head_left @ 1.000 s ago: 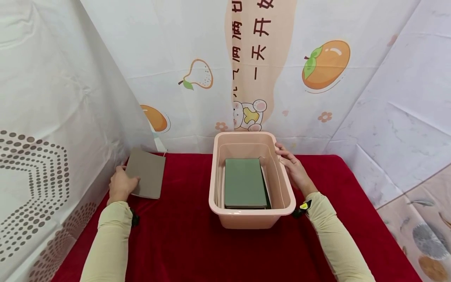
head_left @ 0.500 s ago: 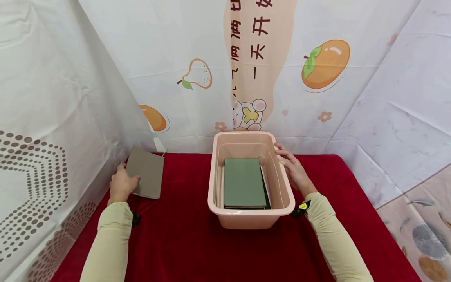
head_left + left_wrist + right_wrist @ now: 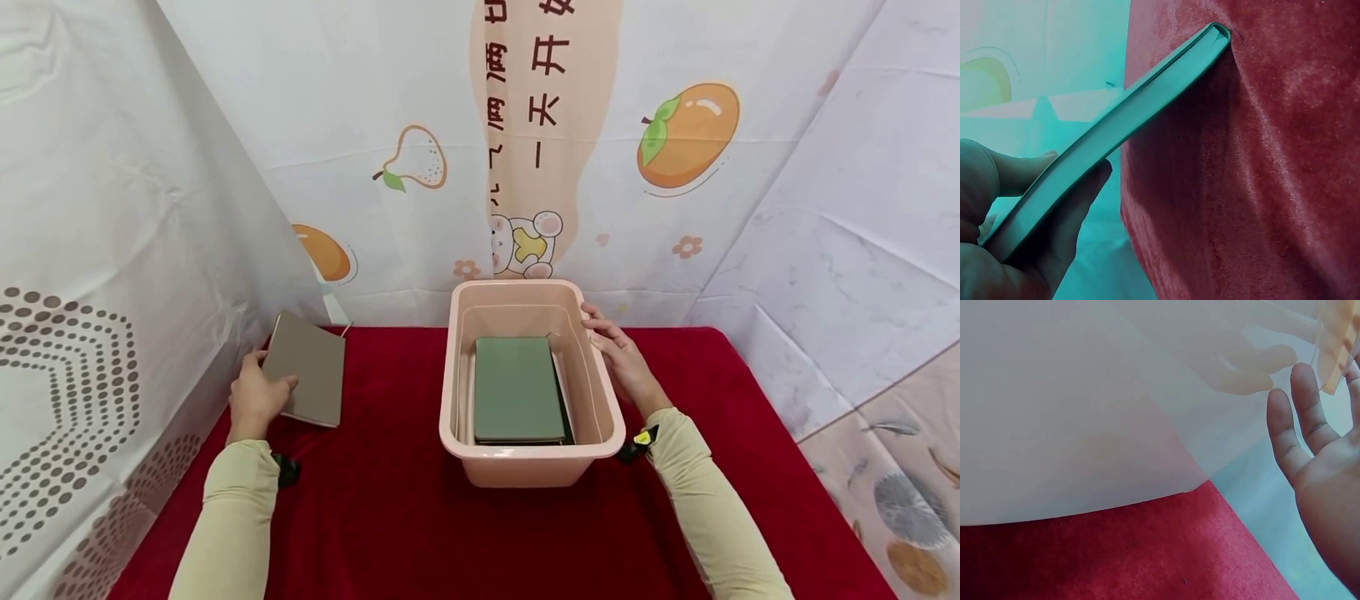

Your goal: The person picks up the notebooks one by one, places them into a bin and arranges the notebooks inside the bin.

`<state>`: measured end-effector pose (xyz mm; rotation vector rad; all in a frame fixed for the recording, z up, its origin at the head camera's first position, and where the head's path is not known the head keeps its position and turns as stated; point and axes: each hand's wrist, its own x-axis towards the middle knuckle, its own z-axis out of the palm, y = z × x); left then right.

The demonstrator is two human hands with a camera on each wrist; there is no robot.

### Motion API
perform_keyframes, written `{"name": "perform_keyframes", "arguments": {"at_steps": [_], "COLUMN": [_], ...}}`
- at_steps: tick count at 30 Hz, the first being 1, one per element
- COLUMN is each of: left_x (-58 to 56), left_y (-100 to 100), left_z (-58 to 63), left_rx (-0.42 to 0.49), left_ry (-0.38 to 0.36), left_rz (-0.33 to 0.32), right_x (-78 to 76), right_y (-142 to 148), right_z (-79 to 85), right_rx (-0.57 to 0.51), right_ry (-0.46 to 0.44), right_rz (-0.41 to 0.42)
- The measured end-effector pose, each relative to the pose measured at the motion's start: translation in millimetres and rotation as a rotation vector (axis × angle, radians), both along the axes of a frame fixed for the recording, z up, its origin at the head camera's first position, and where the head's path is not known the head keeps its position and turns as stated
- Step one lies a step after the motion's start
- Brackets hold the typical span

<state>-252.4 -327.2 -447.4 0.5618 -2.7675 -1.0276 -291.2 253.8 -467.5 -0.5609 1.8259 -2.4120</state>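
Note:
My left hand [image 3: 258, 395] holds a grey-brown hardcover notebook [image 3: 311, 371] at the far left of the table. In the left wrist view, the thumb lies on one cover of the notebook [image 3: 1129, 112] and the fingers on the other, with its page edges facing the camera. The notebook slants, its left side raised. My right hand [image 3: 622, 358] rests against the right rim of a pink plastic tub [image 3: 525, 471]. In the right wrist view, loosely extended fingertips touch the tub's glossy outer wall [image 3: 1072, 412]. Inside the tub lies a green notebook [image 3: 517, 387] on top of a darker one.
A red velvet cloth [image 3: 375, 533] covers the table. Printed white curtains [image 3: 337, 100] hang close behind and along both sides, the left one right beside my left hand.
The grey-brown notebook tilts slightly more, its left side lifting in my left hand. The whole head view has shifted a little. My right hand stays at the tub rim.

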Motion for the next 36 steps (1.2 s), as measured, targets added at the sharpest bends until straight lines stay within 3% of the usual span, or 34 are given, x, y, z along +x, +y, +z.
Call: {"name": "perform_keyframes", "arguments": {"at_steps": [12, 24, 36], "left_x": [10.4, 13.5, 15.3], "left_y": [-2, 4, 11], "left_z": [0.1, 11.2, 25.0], "left_rx": [0.027, 0.09, 0.261], "left_ry": [0.044, 0.101, 0.151], "left_rz": [0.008, 0.033, -0.001], "right_x": [0.4, -0.9, -1.8], "right_y": [-1, -1, 0], "right_z": [-1.8, -0.8, -2.5], "right_rx": [0.002, -0.001, -0.015], "right_ry": [0.011, 0.02, 0.014], "right_rz": [-0.002, 0.0, 0.006]}}
